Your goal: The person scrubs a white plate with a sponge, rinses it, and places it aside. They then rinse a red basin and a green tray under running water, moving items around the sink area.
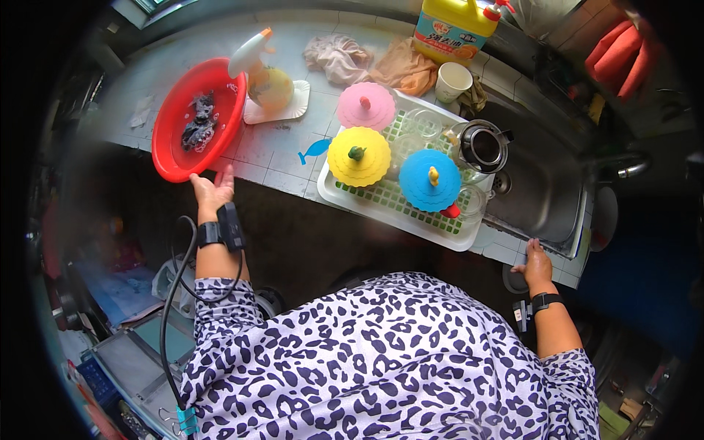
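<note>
My left hand (213,190) is at the near edge of the tiled counter, palm showing and fingers spread. Its fingertips are just below the rim of a red plastic basin (234,129), and whether they touch it I cannot tell. In the basin lies a dark wet cloth (199,129) with suds around it. My right hand (535,267) is at the counter's front edge by the corner of a steel sink (542,198). Nothing is held in it, and its thumb stands apart from the fingers.
A white draining tray (330,190) bears a pink lid (367,113), a yellow lid (357,168), a blue lid (429,184), glass cups and a glass teapot (483,146). Behind stand a spray bottle (269,88), crumpled cloths (338,58), a paper cup (453,82) and a yellow detergent jug (454,33).
</note>
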`<state>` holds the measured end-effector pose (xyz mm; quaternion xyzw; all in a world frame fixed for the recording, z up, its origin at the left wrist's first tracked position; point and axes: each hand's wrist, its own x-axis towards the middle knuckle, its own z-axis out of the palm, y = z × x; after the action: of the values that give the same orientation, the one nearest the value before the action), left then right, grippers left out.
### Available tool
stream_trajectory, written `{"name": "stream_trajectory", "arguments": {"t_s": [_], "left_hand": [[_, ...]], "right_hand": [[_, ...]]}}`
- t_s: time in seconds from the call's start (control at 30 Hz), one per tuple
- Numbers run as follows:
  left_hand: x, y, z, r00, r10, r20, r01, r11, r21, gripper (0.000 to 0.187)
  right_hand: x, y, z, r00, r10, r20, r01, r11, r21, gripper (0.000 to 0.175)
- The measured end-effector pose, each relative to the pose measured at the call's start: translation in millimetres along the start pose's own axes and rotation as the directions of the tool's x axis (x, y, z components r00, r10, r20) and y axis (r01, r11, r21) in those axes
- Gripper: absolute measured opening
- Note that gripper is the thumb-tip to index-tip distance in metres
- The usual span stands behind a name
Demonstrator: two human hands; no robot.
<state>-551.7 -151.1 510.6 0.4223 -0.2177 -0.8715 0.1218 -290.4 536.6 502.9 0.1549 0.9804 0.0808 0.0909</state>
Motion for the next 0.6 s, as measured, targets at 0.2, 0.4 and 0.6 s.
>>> {"name": "stream_trajectory", "arguments": {"t_s": [0.2, 0.4, 0.6], "left_hand": [[-94.7, -91.5, -27.6, 0.879, -0.063, 0.472, -0.248, 0.785, 0.568, 0.041], [-107.2, -155.8, -30.5, 0.888, -0.167, 0.428, -0.280, 0.541, 0.793, 0.043], [-106.3, -136.1, 6.6, 0.632, 0.284, 0.721, -0.773, 0.175, 0.610, 0.044]], "right_hand": [[-11.0, -25.9, -26.2, 0.997, -0.063, -0.038, 0.062, 0.997, -0.038, 0.092], [-16.4, -13.8, -26.5, 0.993, -0.114, 0.028, 0.116, 0.989, -0.089, 0.095], [-25.1, 2.5, -6.5, 0.980, -0.189, -0.067, 0.182, 0.979, -0.094, 0.092]]}}
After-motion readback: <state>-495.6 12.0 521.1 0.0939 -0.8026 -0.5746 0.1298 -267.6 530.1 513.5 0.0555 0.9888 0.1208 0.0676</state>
